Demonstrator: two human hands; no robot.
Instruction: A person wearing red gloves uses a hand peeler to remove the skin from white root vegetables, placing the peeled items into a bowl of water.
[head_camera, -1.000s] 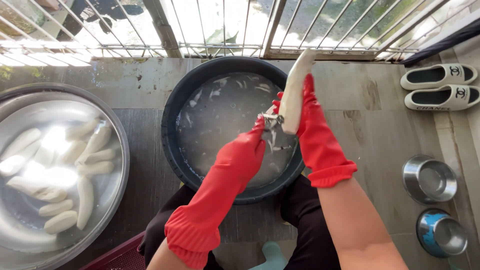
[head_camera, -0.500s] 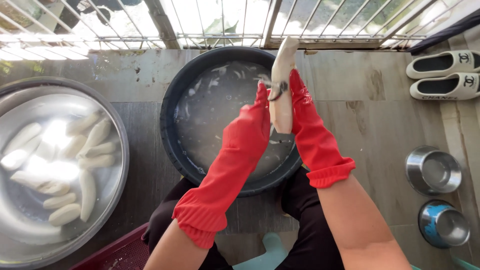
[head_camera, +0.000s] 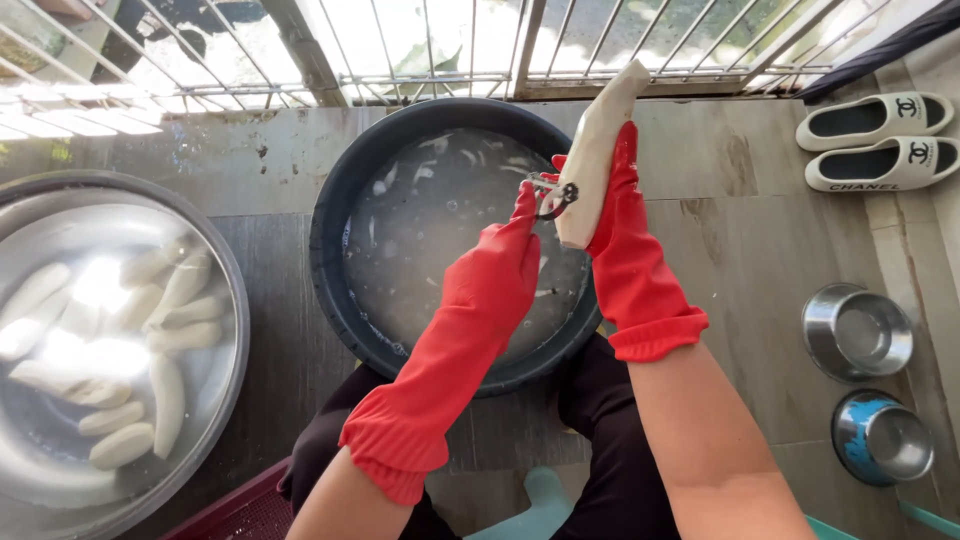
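- Head view: held the long pale peeled root (head_camera: 597, 150) tilted, tip toward 1 o'clock, over the dark round plastic basin of cloudy water (head_camera: 340, 210), probably so that shavings dropped into the water, where pale strips floated.
- Gripped the root from behind with the right hand in a red rubber glove (head_camera: 622, 215), fingers wrapped round its lower half.
- Closed the left hand in a matching red glove (head_camera: 505, 270) round the small metal peeler (head_camera: 553, 193), blade touching the root's left flank, at about 1 o'clock from that hand.
- Kept the root just beside the left hand, at 11 o'clock from the right wrist.
- Lay at 9 o'clock: a wide steel bowl of water (head_camera: 225, 260) with finished pale roots (head_camera: 165, 385), apart from the peelings.
- Stood at 4 o'clock: two small steel bowls (head_camera: 857, 345); at 2 o'clock, white slippers (head_camera: 875, 140).
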